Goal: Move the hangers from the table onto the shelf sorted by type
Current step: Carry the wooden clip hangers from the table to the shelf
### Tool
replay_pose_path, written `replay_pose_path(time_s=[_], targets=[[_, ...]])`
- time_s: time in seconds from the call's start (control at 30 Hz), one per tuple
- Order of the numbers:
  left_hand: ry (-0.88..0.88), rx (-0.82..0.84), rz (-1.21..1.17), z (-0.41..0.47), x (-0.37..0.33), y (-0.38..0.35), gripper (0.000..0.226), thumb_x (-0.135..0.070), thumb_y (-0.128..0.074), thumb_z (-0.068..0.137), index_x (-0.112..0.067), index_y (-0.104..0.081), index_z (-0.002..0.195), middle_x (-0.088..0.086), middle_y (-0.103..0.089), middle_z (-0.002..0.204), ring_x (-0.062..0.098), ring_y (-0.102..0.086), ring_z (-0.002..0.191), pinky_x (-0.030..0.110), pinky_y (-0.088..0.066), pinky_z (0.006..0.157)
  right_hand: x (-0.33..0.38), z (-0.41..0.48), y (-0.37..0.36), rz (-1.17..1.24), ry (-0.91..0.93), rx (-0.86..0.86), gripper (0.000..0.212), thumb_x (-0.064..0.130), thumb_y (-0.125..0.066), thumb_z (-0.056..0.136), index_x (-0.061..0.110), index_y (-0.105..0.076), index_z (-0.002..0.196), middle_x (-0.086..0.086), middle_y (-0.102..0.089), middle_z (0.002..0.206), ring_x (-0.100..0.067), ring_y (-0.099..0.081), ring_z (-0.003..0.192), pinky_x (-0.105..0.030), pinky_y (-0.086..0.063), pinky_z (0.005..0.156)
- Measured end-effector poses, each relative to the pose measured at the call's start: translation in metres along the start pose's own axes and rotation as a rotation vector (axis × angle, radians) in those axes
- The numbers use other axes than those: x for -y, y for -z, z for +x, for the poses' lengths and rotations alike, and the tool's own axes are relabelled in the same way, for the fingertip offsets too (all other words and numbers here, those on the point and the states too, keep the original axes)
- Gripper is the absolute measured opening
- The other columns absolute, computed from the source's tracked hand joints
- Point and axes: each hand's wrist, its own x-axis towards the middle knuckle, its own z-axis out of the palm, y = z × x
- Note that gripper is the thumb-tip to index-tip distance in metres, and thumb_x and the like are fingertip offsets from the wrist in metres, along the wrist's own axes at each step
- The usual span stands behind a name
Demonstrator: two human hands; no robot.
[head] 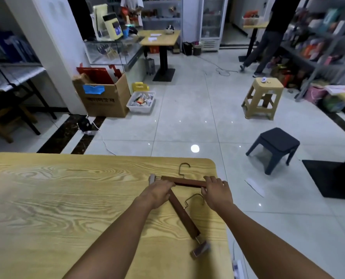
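Two brown wooden clip hangers with metal hooks lie on the light wooden table [46, 198] near its right edge. The far hanger [187, 181] lies crosswise, its hook pointing away from me. The near hanger [184, 217] runs diagonally toward me, a clip at its near end. My left hand [159, 191] rests over the spot where the two bars meet, fingers curled on the far hanger's left part. My right hand [216, 191] grips the far hanger's right end. Both hangers still touch the table.
A dark stool [274, 147] and a beige stool [263, 97] stand on the tiled floor to the right. A cardboard box [103, 97] and a white bin [141, 102] sit ahead. Grey shelves [318, 41] line the right wall, where a person [268, 37] walks.
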Motion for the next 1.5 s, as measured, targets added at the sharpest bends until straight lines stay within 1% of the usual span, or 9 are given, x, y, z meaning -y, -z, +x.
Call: replay_pose_path(time_s=[0.13, 0.33, 0.5, 0.7, 0.8, 1.0, 1.2, 1.33, 1.5], targets=[[-0.044, 0.077, 0.054, 0.024, 0.003, -0.027, 0.052, -0.017, -0.052, 0.093, -0.019, -0.035, 0.143, 0.002, -0.041, 0.144, 0.021, -0.036, 0.134, 0.031, -0.029, 0.112, -0.009, 0.015, -0.02, 0.021, -0.008, 0.045, 0.045, 0.033, -0.036, 0.1, 0.015, -0.035, 0.142, -0.004, -0.045, 0.14, -0.023, -0.041, 0.13, -0.037, -0.025, 0.11], [-0.156, 0.126, 0.165, 0.052, 0.005, -0.059, 0.05, -0.022, -0.052, 0.095, -0.022, -0.036, 0.142, -0.003, -0.036, 0.149, 0.017, -0.033, 0.137, 0.029, -0.023, 0.115, -0.012, 0.034, -0.047, 0.022, 0.02, 0.108, 0.046, 0.032, -0.037, 0.101, 0.012, -0.034, 0.142, -0.006, -0.041, 0.143, -0.024, -0.037, 0.132, -0.038, -0.022, 0.114], [-0.229, 0.243, 0.283, 0.063, 0.01, -0.065, 0.064, -0.019, -0.064, 0.085, -0.022, -0.034, 0.142, -0.001, -0.034, 0.147, 0.02, -0.03, 0.136, 0.032, -0.02, 0.115, -0.015, 0.048, -0.061, 0.047, 0.037, 0.132, 0.046, 0.028, -0.04, 0.099, 0.014, -0.032, 0.143, -0.004, -0.038, 0.145, -0.023, -0.035, 0.134, -0.039, -0.021, 0.115], [-0.293, 0.199, 0.379, 0.071, 0.006, -0.075, 0.044, -0.026, -0.059, 0.09, -0.02, -0.044, 0.131, 0.003, -0.04, 0.131, 0.022, -0.038, 0.123, 0.035, -0.032, 0.107, -0.022, 0.057, -0.071, 0.032, 0.053, 0.118, 0.045, 0.027, -0.04, 0.098, 0.016, -0.035, 0.141, -0.003, -0.04, 0.142, -0.022, -0.038, 0.131, -0.037, -0.022, 0.112], [-0.326, 0.196, 0.401, 0.072, 0.004, -0.078, 0.039, -0.022, -0.056, 0.091, -0.019, -0.046, 0.128, 0.003, -0.04, 0.128, 0.022, -0.038, 0.121, 0.034, -0.03, 0.104, -0.024, 0.06, -0.074, 0.033, 0.058, 0.121, 0.045, 0.028, -0.041, 0.098, 0.017, -0.035, 0.141, -0.003, -0.04, 0.143, -0.022, -0.038, 0.131, -0.036, -0.022, 0.112], [-0.356, 0.237, 0.402, 0.068, 0.007, -0.076, 0.039, -0.023, -0.057, 0.091, -0.019, -0.046, 0.129, 0.003, -0.044, 0.126, 0.022, -0.04, 0.119, 0.034, -0.03, 0.103, -0.021, 0.064, -0.071, 0.057, 0.061, 0.102, 0.043, 0.026, -0.041, 0.096, 0.019, -0.039, 0.138, -0.001, -0.043, 0.14, -0.022, -0.04, 0.129, -0.036, -0.022, 0.111], [-0.413, 0.261, 0.424, 0.048, 0.018, -0.074, 0.038, -0.026, -0.056, 0.091, -0.019, -0.044, 0.126, 0.003, -0.051, 0.12, 0.023, -0.047, 0.113, 0.034, -0.03, 0.103, -0.021, 0.064, -0.058, 0.05, 0.06, 0.068, 0.047, 0.025, -0.04, 0.098, 0.018, -0.033, 0.144, -0.003, -0.04, 0.144, -0.023, -0.039, 0.131, -0.035, -0.021, 0.112], [-0.364, 0.269, 0.404, 0.033, 0.02, -0.07, 0.038, -0.026, -0.052, 0.092, -0.016, -0.041, 0.127, 0.006, -0.055, 0.121, 0.025, -0.05, 0.114, 0.035, -0.032, 0.1, -0.019, 0.058, -0.049, 0.024, 0.058, 0.055, 0.047, 0.026, -0.039, 0.098, 0.019, -0.033, 0.145, -0.002, -0.039, 0.145, -0.022, -0.038, 0.132, -0.034, -0.021, 0.112], [-0.3, 0.238, 0.315, 0.008, 0.022, -0.06, 0.042, -0.023, -0.05, 0.094, -0.013, -0.038, 0.133, 0.007, -0.051, 0.129, 0.025, -0.045, 0.118, 0.034, -0.03, 0.099, -0.015, 0.05, -0.042, -0.001, 0.068, 0.045, 0.048, 0.025, -0.039, 0.098, 0.019, -0.033, 0.145, -0.002, -0.041, 0.144, -0.022, -0.038, 0.131, -0.034, -0.021, 0.111]])
